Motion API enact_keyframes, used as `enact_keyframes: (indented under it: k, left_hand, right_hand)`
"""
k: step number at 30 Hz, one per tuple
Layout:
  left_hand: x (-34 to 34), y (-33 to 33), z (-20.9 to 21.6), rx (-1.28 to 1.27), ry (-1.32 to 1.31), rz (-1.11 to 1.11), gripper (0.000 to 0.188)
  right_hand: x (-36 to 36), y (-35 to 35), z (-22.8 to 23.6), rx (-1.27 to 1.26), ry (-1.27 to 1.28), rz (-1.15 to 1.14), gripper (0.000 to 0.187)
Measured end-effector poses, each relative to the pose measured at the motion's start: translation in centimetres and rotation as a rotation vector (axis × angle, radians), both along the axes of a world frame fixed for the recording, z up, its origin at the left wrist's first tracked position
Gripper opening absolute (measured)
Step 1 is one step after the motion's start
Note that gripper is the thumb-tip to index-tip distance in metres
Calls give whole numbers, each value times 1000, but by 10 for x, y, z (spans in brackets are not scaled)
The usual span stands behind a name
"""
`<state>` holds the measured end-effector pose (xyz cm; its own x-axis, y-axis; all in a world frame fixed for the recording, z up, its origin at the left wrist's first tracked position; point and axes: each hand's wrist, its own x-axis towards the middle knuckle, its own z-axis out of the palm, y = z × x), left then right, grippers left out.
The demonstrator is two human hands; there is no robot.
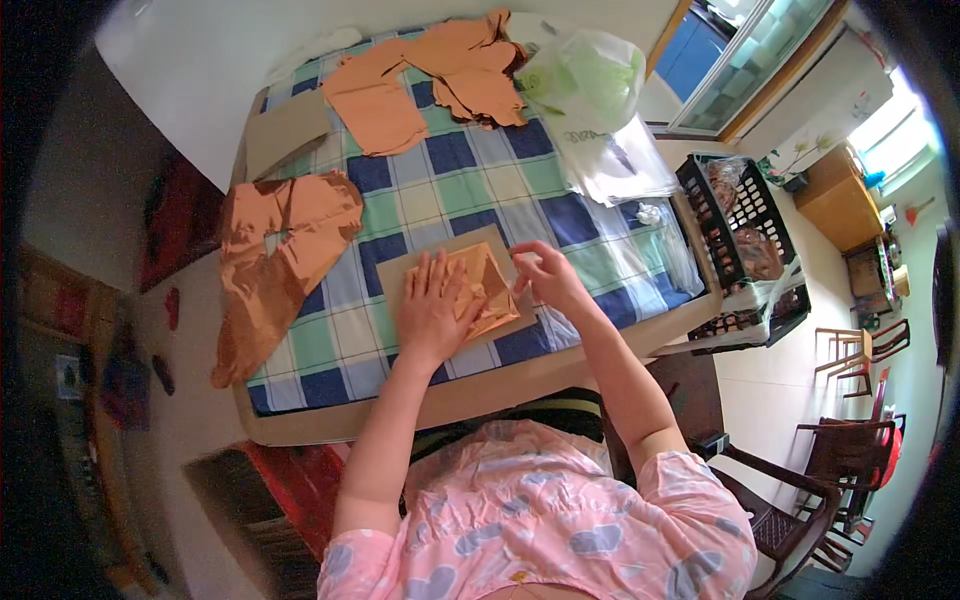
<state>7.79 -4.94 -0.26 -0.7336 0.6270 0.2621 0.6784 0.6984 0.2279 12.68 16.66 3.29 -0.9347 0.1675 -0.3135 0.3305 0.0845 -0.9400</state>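
Observation:
A copper-coloured foil piece [488, 283], folded and creased, lies on a brown cardboard sheet [396, 274] at the near side of a checked bed cover. My left hand [437, 300] rests flat on the foil with its fingers spread. Just beside the foil's right edge is my right hand [548, 275], its fingers bent but apart and nothing visible in them. Whether its fingertips touch the foil, I cannot tell.
Larger copper-coloured sheets lie at the left [290, 235] and far side [385, 100], near another cardboard piece [287, 137]. Clear plastic bags [585, 80] sit at the far right. Black crates [735, 190] and a dark wooden chair [800, 495] stand to the right.

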Motion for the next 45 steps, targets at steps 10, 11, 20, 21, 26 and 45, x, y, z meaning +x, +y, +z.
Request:
enact_keyframes:
  k: [10, 11, 20, 21, 26, 45]
  left_hand:
    - [-1, -1, -2, -1, -41, -12, 67]
    - [-1, -1, -2, 5, -28, -14, 67]
    - [-2, -1, -6, 22, -36, -17, 68]
    - [-2, -2, -8, 23, -42, -12, 68]
    - [0, 0, -3, 7, -28, -16, 68]
    - [0, 1, 2, 20, -63, -14, 74]
  right_hand:
    - [7, -9, 13, -136, -50, 147, 38]
    - [8, -8, 17, -153, -78, 227, 41]
    - [23, 15, 16, -107, -22, 173, 45]
    - [24, 9, 18, -117, -56, 184, 44]
    - [18, -2, 23, -188, -106, 335, 53]
    - [-82, 198, -23, 1196, 362, -449, 30]
